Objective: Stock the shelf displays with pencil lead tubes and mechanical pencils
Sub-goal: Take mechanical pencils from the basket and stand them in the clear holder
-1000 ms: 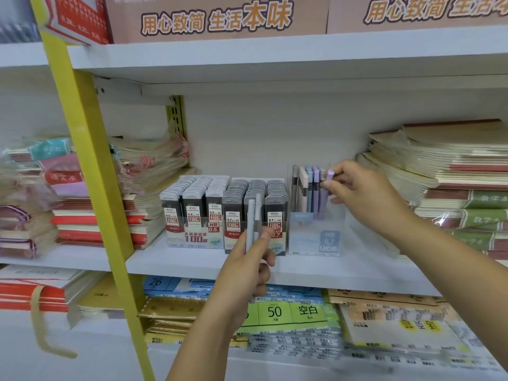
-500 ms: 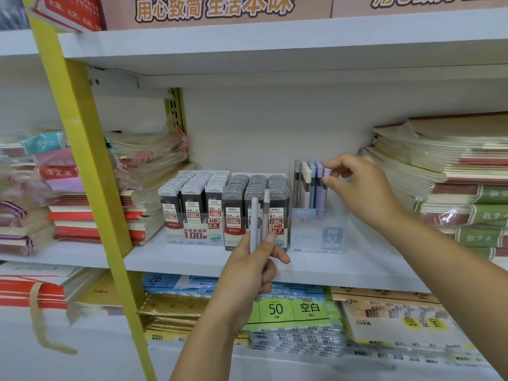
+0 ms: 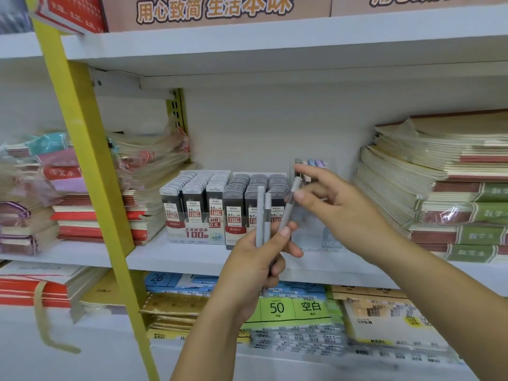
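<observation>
Left hand (image 3: pixel 261 259): fingers curled round two grey mechanical pencils (image 3: pixel 263 215), held upright in front of the middle shelf (image 3: pixel 178 257). The thumb tip lies against a third grey pencil (image 3: pixel 287 207), which leans to the right. The lower ends of all three are hidden in the fist.

Right hand (image 3: pixel 343 213): the thumb and a finger behind it pinch the third grey pencil near its top. The index finger is stretched out above and the other fingers are loosely spread. The exact contact is blurred.

Clear pencil holder (image 3: pixel 316 237): on the shelf near its front edge, just right of the lead tube boxes (image 3: pixel 198 207). It is mostly hidden behind the right hand. Only the pastel pencil caps (image 3: pixel 313 162) show above the index finger, and the label is unreadable.

Lead tube boxes: two, side by side at mid-shelf, with full rows. The left one is marked 0.5, the right one 0.7. The held pencils partly cover the right one.

Notebook stacks: one lot at the left end (image 3: pixel 82 204), crossed by a yellow upright (image 3: pixel 82 160). The other, at the right end (image 3: pixel 439 188), is cut off by the frame.
</observation>
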Motion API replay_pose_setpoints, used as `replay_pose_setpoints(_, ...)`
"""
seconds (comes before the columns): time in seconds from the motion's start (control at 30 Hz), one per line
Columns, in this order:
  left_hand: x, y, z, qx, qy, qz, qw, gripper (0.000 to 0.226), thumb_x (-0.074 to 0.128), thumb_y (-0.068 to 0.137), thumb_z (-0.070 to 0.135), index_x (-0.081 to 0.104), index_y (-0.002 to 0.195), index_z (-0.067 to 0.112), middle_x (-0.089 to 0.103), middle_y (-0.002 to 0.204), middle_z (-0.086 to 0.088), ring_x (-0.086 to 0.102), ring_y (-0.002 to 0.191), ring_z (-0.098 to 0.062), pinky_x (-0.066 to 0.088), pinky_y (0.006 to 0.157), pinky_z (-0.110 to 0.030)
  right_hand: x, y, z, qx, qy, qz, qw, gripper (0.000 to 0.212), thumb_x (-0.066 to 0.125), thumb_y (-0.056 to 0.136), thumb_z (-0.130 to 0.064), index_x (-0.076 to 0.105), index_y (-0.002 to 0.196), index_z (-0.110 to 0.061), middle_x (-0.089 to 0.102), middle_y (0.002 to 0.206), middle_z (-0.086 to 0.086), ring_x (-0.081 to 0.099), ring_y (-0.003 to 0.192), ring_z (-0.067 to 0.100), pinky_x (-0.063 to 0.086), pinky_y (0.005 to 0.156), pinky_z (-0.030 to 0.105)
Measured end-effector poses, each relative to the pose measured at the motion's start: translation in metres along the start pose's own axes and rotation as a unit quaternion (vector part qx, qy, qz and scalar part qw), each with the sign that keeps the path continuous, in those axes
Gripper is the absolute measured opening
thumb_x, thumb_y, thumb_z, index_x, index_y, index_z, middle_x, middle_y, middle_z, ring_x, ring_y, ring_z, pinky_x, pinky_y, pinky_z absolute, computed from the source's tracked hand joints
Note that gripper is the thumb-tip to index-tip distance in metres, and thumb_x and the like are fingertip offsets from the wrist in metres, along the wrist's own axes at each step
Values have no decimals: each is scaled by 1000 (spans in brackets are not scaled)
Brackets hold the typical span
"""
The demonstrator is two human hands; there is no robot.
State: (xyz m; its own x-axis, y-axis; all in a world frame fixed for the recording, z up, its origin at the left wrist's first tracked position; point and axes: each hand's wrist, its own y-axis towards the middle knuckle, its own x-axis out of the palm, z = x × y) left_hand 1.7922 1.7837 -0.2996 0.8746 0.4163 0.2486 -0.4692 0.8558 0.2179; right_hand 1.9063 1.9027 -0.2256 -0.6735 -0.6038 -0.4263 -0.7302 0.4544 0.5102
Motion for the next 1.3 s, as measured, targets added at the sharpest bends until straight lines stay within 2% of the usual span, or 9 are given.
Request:
replay_pose_setpoints(0.13,5,2,-1,0,26,9,1000,42,65,81,50,68,115,26,72,81,-1,37,48,-6,28,40,-16,2,1,-2,8,96,40,995,23,58,94,-8,60,114,-18,75,84,6,70,74,11,53,62,19)
replay_pose_setpoints(0.3,2,12,2,-5,23,87,996,27,51,102,41,53,122,23,71,79,3,35,45,-6,26,38,-18,-42,19,-4,-82,36,212,973,28,54,97,-7,50,104,-34,73,80,-2,71,78,13,55,64,25)
replay_pose_setpoints(0.5,1,14,-2,18,27,85,996,20,47,106,31,64,101,23,67,77,2,37,46,-6,29,40,-18,-50,32,2,-90,-176,142,970,24,60,94,-12,44,105,-25,71,88,7,69,84,21,53,82,45)
replay_pose_setpoints(0.73,-6,12,-2,56,72,80,993,21,49,99,45,69,101,48,66,70,5,46,50,-6,40,47,-17,-42,33,-3,-123,-112,178,970,24,62,91,-14,46,98,-30,71,78,2,68,77,22,52,75,42)
replay_pose_setpoints(0.8,-9,12,-1,57,82,84,991,22,48,101,45,68,102,51,61,67,7,42,48,-5,38,46,-16,-37,41,-7,-142,-126,176,966,24,64,91,-17,45,97,-30,71,77,-2,65,73,11,49,74,28)
replay_pose_setpoints(0.87,-11,11,0,51,77,92,991,22,47,102,44,68,103,50,53,62,9,37,46,-3,33,43,-16,-30,51,-5,-147,-200,159,956,22,65,89,-21,47,99,-29,68,78,-10,58,69,0,42,68,17)
replay_pose_setpoints(0.97,-15,12,1,42,58,108,992,20,49,102,43,69,97,43,47,60,11,33,44,-3,30,41,-16,-20,67,3,-141,-272,121,944,17,65,89,-21,54,102,-24,63,85,-10,57,82,9,40,71,28)
replay_pose_setpoints(1.13,-18,13,1,37,55,128,990,21,51,101,42,64,95,26,49,62,8,32,43,-4,30,40,-16,-14,87,19,-134,-324,98,931,15,67,88,-25,58,100,-24,63,84,-11,45,85,8,30,67,27)
replay_pose_setpoints(1.3,-19,13,0,40,61,135,988,22,50,103,39,56,90,22,50,62,8,32,43,-5,30,40,-17,-12,90,24,-114,-324,89,935,14,69,86,-25,56,92,-28,56,74,-18,57,89,15,43,75,32)
